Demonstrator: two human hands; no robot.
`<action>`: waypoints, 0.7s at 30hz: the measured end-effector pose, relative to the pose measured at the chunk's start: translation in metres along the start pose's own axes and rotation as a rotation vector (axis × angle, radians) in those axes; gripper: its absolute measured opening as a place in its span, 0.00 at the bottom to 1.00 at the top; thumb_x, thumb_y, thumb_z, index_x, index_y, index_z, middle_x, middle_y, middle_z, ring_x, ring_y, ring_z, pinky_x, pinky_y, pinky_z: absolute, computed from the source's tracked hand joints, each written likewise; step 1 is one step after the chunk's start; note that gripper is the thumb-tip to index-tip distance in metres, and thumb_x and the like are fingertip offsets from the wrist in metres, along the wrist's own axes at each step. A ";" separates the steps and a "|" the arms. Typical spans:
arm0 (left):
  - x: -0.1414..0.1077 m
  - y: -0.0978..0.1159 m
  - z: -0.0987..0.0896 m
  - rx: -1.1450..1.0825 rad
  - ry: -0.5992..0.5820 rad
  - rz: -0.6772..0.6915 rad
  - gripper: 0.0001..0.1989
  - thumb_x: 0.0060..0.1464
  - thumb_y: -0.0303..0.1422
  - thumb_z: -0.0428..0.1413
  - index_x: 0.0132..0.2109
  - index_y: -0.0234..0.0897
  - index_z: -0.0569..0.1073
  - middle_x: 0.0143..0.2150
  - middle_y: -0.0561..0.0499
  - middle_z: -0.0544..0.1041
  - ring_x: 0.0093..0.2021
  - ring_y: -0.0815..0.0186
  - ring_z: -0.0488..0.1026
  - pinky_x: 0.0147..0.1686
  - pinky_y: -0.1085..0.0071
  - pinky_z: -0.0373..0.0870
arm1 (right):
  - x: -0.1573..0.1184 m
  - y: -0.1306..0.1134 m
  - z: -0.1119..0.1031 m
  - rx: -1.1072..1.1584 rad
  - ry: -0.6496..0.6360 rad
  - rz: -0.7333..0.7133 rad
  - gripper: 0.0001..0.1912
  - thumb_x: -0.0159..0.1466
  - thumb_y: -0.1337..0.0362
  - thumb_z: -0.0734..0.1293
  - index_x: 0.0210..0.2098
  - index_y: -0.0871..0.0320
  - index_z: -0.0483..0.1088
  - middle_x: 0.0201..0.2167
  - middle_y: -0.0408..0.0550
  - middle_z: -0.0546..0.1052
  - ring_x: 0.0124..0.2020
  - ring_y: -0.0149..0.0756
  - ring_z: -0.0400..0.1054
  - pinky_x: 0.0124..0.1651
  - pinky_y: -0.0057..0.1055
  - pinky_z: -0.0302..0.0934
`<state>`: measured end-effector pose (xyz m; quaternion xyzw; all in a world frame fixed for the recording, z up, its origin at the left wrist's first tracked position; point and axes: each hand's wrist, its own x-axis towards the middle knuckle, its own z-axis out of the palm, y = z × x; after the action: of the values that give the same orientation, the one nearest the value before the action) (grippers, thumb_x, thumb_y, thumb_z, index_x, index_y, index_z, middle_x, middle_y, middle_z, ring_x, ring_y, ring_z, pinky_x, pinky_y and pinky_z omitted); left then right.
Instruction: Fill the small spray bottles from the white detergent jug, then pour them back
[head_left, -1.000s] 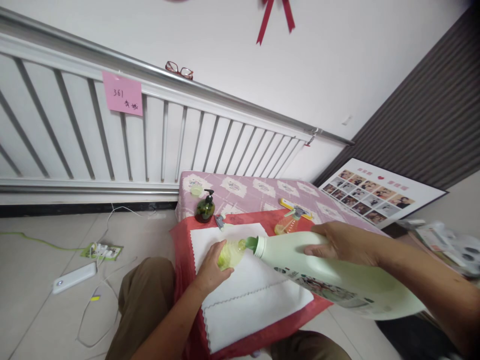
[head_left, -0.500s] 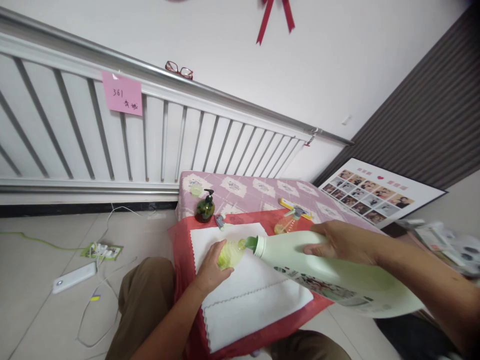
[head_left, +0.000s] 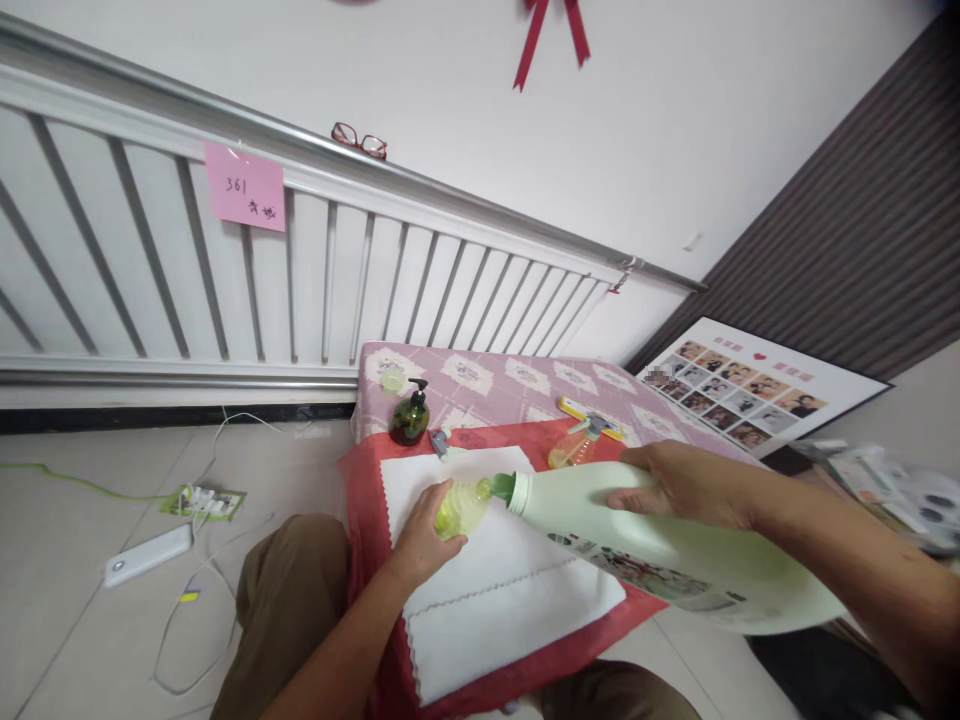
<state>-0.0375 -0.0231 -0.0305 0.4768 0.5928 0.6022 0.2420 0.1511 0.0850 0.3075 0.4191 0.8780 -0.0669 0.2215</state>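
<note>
Tilted over the white cloth (head_left: 517,570), a large pale green jug (head_left: 600,500) is held by its handle in my right hand (head_left: 675,485). Its green spout meets the mouth of a small clear bottle (head_left: 461,508) with yellow-green contents. My left hand (head_left: 427,535) is wrapped round that bottle, which leans toward the jug. Behind them stand a dark green pump bottle (head_left: 410,415) and a grey spray head (head_left: 441,442). A clear spray bottle (head_left: 571,448) with a grey head lies near a yellow-edged tool (head_left: 577,408).
A red cloth (head_left: 367,560) and a patterned tablecloth (head_left: 525,375) cover the table beside the white radiator (head_left: 315,270). Glasses (head_left: 358,140) rest on the rail. Cables and a power strip (head_left: 206,502) lie on the left floor. A photo board (head_left: 757,390) leans at right.
</note>
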 end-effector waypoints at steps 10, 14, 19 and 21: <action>0.000 -0.001 0.000 0.006 0.001 -0.001 0.42 0.41 0.26 0.62 0.64 0.48 0.59 0.63 0.47 0.65 0.65 0.54 0.60 0.66 0.56 0.56 | 0.001 0.000 0.000 0.023 -0.007 0.011 0.23 0.58 0.42 0.63 0.35 0.56 0.70 0.36 0.53 0.81 0.38 0.50 0.75 0.38 0.37 0.65; 0.001 0.001 0.000 0.013 -0.007 -0.007 0.42 0.42 0.27 0.62 0.65 0.44 0.59 0.64 0.45 0.64 0.65 0.54 0.60 0.66 0.56 0.55 | 0.000 0.000 -0.001 0.015 -0.005 -0.001 0.24 0.57 0.41 0.63 0.35 0.56 0.70 0.36 0.53 0.81 0.38 0.50 0.75 0.38 0.37 0.65; 0.001 0.001 0.000 0.019 -0.014 -0.008 0.41 0.43 0.27 0.62 0.65 0.42 0.59 0.64 0.44 0.63 0.66 0.55 0.59 0.66 0.57 0.54 | -0.001 0.000 -0.001 -0.012 -0.007 -0.008 0.24 0.58 0.41 0.62 0.36 0.56 0.70 0.36 0.54 0.81 0.38 0.50 0.75 0.38 0.38 0.65; 0.001 0.000 0.000 0.021 -0.015 -0.006 0.41 0.42 0.27 0.62 0.65 0.42 0.59 0.64 0.44 0.63 0.66 0.55 0.59 0.66 0.57 0.54 | -0.001 -0.001 -0.001 -0.015 -0.005 -0.006 0.24 0.58 0.41 0.62 0.35 0.56 0.70 0.36 0.54 0.81 0.38 0.51 0.75 0.38 0.38 0.65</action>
<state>-0.0380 -0.0228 -0.0300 0.4818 0.5987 0.5917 0.2434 0.1507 0.0841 0.3091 0.4145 0.8792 -0.0623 0.2265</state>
